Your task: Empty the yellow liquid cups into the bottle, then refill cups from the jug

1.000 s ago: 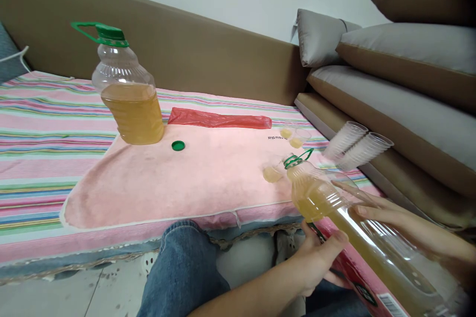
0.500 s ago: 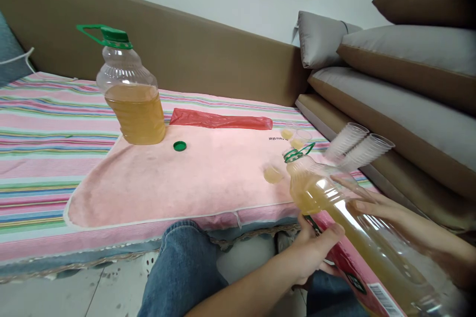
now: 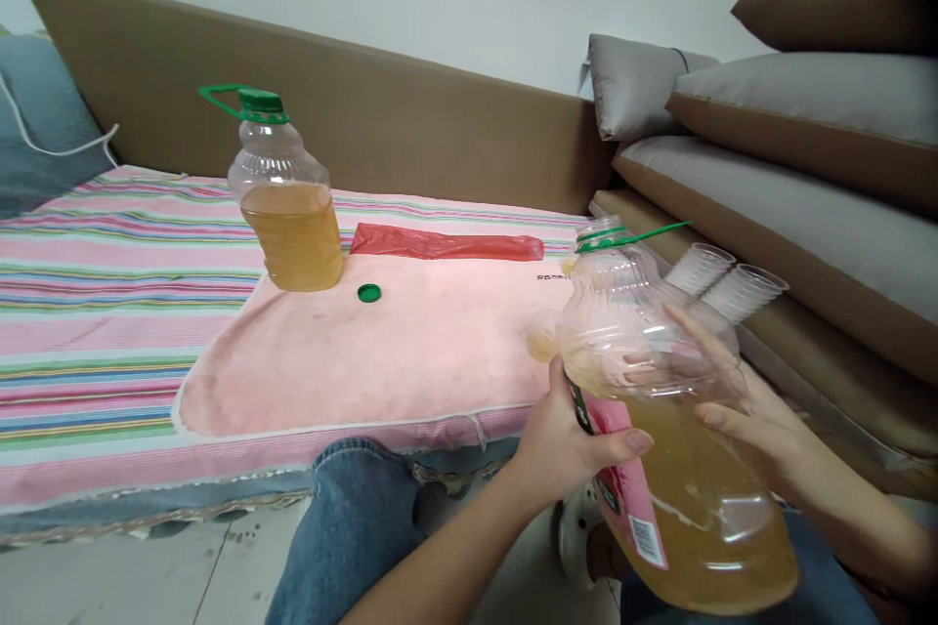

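Note:
A large clear bottle (image 3: 703,488) of yellow liquid leans slightly over the person's lap, its mouth uncapped and a green handle at the neck. My left hand (image 3: 572,439) grips its label side, thumb over the pink label. Against the other side rests my right hand (image 3: 740,410), fingers spread behind the clear plastic. A small cup (image 3: 540,344) of yellow liquid stands just left of the bottle, partly hidden. On the pink mat (image 3: 410,352) lies a green cap (image 3: 369,293). A second bottle (image 3: 297,234), with a green top, stands at the mat's back left.
A folded red plastic bag (image 3: 447,243) lies along the mat's back edge. Two stacks of clear cups (image 3: 747,291) lean near the grey and brown cushions (image 3: 791,195) on the right. Behind the bed is a brown headboard (image 3: 366,107).
The held bottle has tipped back from a steep slant to nearly upright, its mouth rising away from the cups. Its liquid has settled lower. The view has shifted slightly.

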### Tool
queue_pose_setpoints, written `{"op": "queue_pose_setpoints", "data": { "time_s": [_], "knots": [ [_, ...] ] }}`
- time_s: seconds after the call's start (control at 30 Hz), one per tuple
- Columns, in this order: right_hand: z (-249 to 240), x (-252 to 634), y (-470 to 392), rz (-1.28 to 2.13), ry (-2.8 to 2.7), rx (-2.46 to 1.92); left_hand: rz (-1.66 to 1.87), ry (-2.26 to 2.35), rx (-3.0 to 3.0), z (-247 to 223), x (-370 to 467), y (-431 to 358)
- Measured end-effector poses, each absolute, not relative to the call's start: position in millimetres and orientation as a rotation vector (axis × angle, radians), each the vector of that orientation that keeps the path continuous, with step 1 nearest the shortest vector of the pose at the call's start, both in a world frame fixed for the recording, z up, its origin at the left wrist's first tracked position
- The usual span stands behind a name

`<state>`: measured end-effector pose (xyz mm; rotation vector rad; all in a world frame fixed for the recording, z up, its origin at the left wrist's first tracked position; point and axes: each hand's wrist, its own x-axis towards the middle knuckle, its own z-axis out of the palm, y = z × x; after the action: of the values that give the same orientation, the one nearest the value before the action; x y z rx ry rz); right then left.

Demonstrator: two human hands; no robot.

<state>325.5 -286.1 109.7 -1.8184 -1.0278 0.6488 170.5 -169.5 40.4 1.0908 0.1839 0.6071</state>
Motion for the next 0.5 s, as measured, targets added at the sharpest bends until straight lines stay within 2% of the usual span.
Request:
{"op": "queue_pose_setpoints", "data": {
  "time_s": [0.33,0.5],
  "knots": [
    [89.3,261.7,-227.8,0.578,-1.183,-1.269,0.806,0.219,1.229,55.5,99.5,-126.1],
    [78.2,217.2,-175.7,0.515,-1.177,-1.062,1.059,0.379,1.257,61.1,59.8,-96.7]
  ]
}}
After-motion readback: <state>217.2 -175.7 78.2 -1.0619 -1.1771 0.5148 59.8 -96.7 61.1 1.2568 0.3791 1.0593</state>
